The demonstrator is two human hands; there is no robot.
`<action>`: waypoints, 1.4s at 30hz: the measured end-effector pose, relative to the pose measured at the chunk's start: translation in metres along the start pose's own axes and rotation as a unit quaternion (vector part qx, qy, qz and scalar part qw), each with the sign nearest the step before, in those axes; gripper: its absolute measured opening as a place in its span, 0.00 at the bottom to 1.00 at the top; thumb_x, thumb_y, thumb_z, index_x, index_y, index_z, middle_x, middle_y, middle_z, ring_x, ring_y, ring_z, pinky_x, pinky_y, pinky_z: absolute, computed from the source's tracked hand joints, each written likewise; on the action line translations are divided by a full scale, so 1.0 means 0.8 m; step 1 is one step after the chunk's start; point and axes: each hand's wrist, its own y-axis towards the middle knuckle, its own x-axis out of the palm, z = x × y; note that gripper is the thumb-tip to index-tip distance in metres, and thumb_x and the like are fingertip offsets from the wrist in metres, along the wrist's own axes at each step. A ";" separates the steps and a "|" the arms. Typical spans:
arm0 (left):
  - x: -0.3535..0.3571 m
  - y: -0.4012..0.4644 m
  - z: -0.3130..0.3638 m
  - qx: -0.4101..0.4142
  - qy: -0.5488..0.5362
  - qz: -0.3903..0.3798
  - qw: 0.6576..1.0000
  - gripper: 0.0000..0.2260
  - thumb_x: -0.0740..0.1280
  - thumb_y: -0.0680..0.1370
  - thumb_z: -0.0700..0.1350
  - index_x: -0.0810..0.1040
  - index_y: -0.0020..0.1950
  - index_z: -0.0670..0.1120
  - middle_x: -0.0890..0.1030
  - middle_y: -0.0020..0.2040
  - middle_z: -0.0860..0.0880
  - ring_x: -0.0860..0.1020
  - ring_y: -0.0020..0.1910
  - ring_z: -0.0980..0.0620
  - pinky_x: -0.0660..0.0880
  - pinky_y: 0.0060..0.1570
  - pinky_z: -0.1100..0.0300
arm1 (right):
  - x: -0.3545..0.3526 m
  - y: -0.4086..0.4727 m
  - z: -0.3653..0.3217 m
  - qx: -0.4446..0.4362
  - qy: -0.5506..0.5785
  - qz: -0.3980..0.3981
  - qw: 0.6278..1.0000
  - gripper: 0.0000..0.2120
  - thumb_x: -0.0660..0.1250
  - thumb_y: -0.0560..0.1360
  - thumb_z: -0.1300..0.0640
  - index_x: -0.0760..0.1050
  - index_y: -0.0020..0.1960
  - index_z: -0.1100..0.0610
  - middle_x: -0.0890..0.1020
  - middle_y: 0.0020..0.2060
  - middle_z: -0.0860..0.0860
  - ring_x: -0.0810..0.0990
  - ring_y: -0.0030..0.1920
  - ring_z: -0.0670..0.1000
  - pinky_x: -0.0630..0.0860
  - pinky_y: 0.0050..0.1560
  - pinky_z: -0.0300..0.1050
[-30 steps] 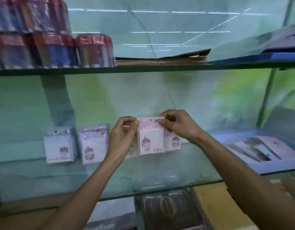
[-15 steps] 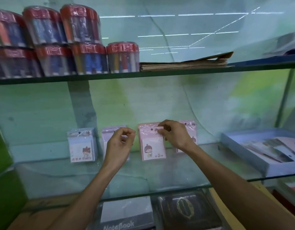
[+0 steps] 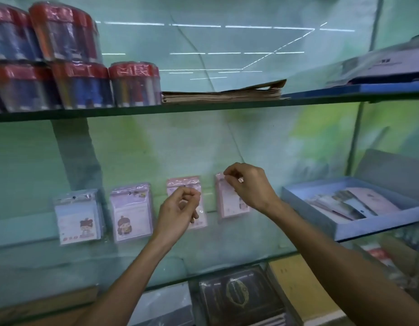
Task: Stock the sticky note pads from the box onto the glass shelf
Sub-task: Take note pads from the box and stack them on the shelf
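Several sticky note pads in clear wrappers stand in a row against the back wall on the glass shelf [image 3: 210, 262]: a blue pad [image 3: 79, 217], a purple pad [image 3: 132, 212], a pink pad [image 3: 183, 184] and another pink pad [image 3: 227, 205] at the right end. My right hand [image 3: 248, 187] pinches the top edge of the right-end pad with thumb and forefinger. My left hand [image 3: 179, 210] hovers in front of the third pad with loosely curled fingers, holding nothing and hiding the pad's lower half.
A shallow blue box [image 3: 380, 223] with flat stationery packs sits at the shelf's right end. The upper shelf carries red-lidded tubs [image 3: 133, 85] and a brown paper stack [image 3: 222, 92]. Notebooks [image 3: 241, 300] lie under the glass.
My right hand let go of the third pad and moved right to the top of the right-end pad. My left hand drifted right, in front of the third pad.
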 end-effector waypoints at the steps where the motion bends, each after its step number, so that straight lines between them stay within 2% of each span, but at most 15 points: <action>1: 0.014 0.001 0.000 -0.002 0.001 -0.015 1.000 0.02 0.67 0.79 0.41 0.78 0.47 0.47 0.79 0.40 0.47 0.78 0.31 0.52 0.76 0.33 0.55 | -0.012 -0.003 0.006 0.004 -0.001 0.003 1.000 0.05 0.67 0.76 0.60 0.81 0.50 0.57 0.85 0.44 0.50 0.77 0.40 0.45 0.71 0.46 0.32; 8: 0.127 0.007 0.010 -0.004 -0.003 -0.120 0.993 0.03 0.66 0.79 0.42 0.80 0.47 0.46 0.80 0.38 0.47 0.78 0.31 0.52 0.77 0.35 0.55 | -0.097 -0.032 0.064 0.063 -0.033 0.036 0.997 0.04 0.66 0.76 0.57 0.80 0.48 0.53 0.84 0.40 0.46 0.80 0.41 0.46 0.74 0.47 0.38; 12: 0.194 0.014 0.012 -0.008 -0.027 -0.163 0.986 0.03 0.67 0.79 0.43 0.80 0.47 0.47 0.80 0.39 0.48 0.79 0.32 0.52 0.77 0.34 0.54 | -0.146 -0.049 0.118 0.119 -0.117 0.013 0.986 0.09 0.65 0.77 0.55 0.79 0.54 0.56 0.84 0.48 0.51 0.80 0.48 0.51 0.73 0.50 0.42; 17: 0.269 0.019 0.026 0.008 -0.035 -0.195 0.980 0.03 0.67 0.79 0.46 0.80 0.46 0.49 0.80 0.39 0.50 0.79 0.31 0.54 0.77 0.35 0.56 | -0.188 -0.068 0.199 0.252 -0.221 -0.052 0.941 0.19 0.64 0.78 0.52 0.72 0.66 0.59 0.77 0.61 0.60 0.75 0.60 0.61 0.72 0.58 0.52; 20: 0.301 0.023 0.034 0.006 -0.041 -0.215 0.976 0.04 0.67 0.79 0.47 0.80 0.47 0.48 0.81 0.40 0.50 0.80 0.33 0.55 0.77 0.38 0.54 | -0.203 -0.078 0.232 0.317 -0.254 -0.080 0.910 0.22 0.62 0.78 0.52 0.67 0.67 0.61 0.74 0.63 0.63 0.74 0.61 0.64 0.73 0.58 0.55; 24: 0.323 0.026 0.037 0.017 -0.023 -0.219 0.975 0.04 0.67 0.78 0.49 0.80 0.47 0.50 0.81 0.41 0.52 0.79 0.31 0.55 0.78 0.40 0.53 | -0.215 -0.088 0.257 0.371 -0.267 -0.113 0.882 0.29 0.63 0.75 0.45 0.64 0.69 0.61 0.73 0.64 0.62 0.73 0.62 0.64 0.73 0.59 0.57; 26: 0.327 0.028 0.036 0.014 -0.017 -0.215 0.976 0.04 0.67 0.78 0.49 0.81 0.47 0.50 0.81 0.43 0.51 0.78 0.29 0.57 0.77 0.40 0.55 | -0.218 -0.089 0.261 0.364 -0.282 -0.138 0.877 0.26 0.63 0.74 0.45 0.69 0.63 0.62 0.76 0.60 0.63 0.76 0.57 0.63 0.75 0.54 0.54; 28: 0.329 0.031 0.035 0.009 -0.016 -0.209 0.978 0.04 0.67 0.78 0.48 0.81 0.47 0.50 0.81 0.44 0.50 0.77 0.29 0.56 0.76 0.38 0.56 | -0.220 -0.087 0.257 0.332 -0.299 -0.144 0.883 0.14 0.61 0.76 0.51 0.72 0.53 0.62 0.79 0.55 0.63 0.78 0.51 0.63 0.75 0.49 0.52; 30: 0.330 0.034 0.035 0.004 -0.015 -0.202 0.979 0.04 0.67 0.78 0.47 0.81 0.47 0.50 0.81 0.43 0.49 0.77 0.29 0.55 0.77 0.36 0.58 | -0.221 -0.084 0.248 0.311 -0.323 -0.138 0.883 0.07 0.59 0.76 0.57 0.71 0.49 0.61 0.79 0.53 0.63 0.78 0.50 0.63 0.74 0.48 0.52; 33: 0.328 0.038 0.037 -0.002 -0.023 -0.190 0.981 0.04 0.67 0.78 0.46 0.81 0.48 0.47 0.81 0.42 0.49 0.77 0.30 0.54 0.76 0.34 0.60 | -0.223 -0.077 0.235 0.294 -0.342 -0.099 0.887 0.08 0.57 0.77 0.61 0.72 0.51 0.63 0.77 0.51 0.63 0.78 0.50 0.65 0.72 0.47 0.52; 35: 0.325 0.041 0.037 -0.012 -0.035 -0.184 0.982 0.05 0.67 0.78 0.46 0.81 0.49 0.45 0.80 0.42 0.48 0.78 0.31 0.54 0.76 0.35 0.60 | -0.227 -0.070 0.227 0.280 -0.343 -0.035 0.896 0.07 0.56 0.77 0.62 0.71 0.47 0.62 0.78 0.46 0.62 0.76 0.43 0.64 0.70 0.43 0.51; 37: 0.321 0.045 0.034 -0.027 -0.052 -0.177 0.982 0.04 0.67 0.78 0.44 0.81 0.50 0.45 0.80 0.43 0.48 0.79 0.32 0.53 0.77 0.35 0.59 | -0.230 -0.061 0.226 0.275 -0.312 0.038 0.909 0.09 0.54 0.78 0.61 0.69 0.40 0.59 0.77 0.38 0.59 0.74 0.38 0.61 0.68 0.39 0.49; 38: 0.319 0.047 0.032 -0.034 -0.063 -0.173 0.982 0.04 0.67 0.78 0.43 0.81 0.49 0.45 0.80 0.43 0.48 0.79 0.33 0.52 0.76 0.35 0.58 | -0.232 -0.057 0.227 0.282 -0.261 0.070 0.921 0.12 0.54 0.79 0.60 0.68 0.38 0.59 0.76 0.35 0.57 0.73 0.36 0.61 0.67 0.37 0.48; 40: 0.314 0.049 0.030 -0.052 -0.088 -0.160 0.982 0.04 0.66 0.78 0.40 0.81 0.49 0.45 0.80 0.44 0.48 0.79 0.33 0.50 0.76 0.35 0.58 | -0.234 -0.050 0.226 0.300 -0.068 0.119 0.944 0.14 0.55 0.79 0.61 0.70 0.38 0.64 0.76 0.32 0.57 0.75 0.34 0.59 0.68 0.35 0.47; 42: 0.308 0.051 0.028 -0.070 -0.110 -0.147 0.981 0.04 0.66 0.78 0.39 0.81 0.49 0.45 0.80 0.44 0.47 0.79 0.33 0.49 0.77 0.35 0.56 | -0.233 -0.046 0.220 0.324 0.109 0.144 0.929 0.13 0.57 0.79 0.63 0.71 0.39 0.68 0.75 0.31 0.56 0.75 0.31 0.53 0.70 0.32 0.42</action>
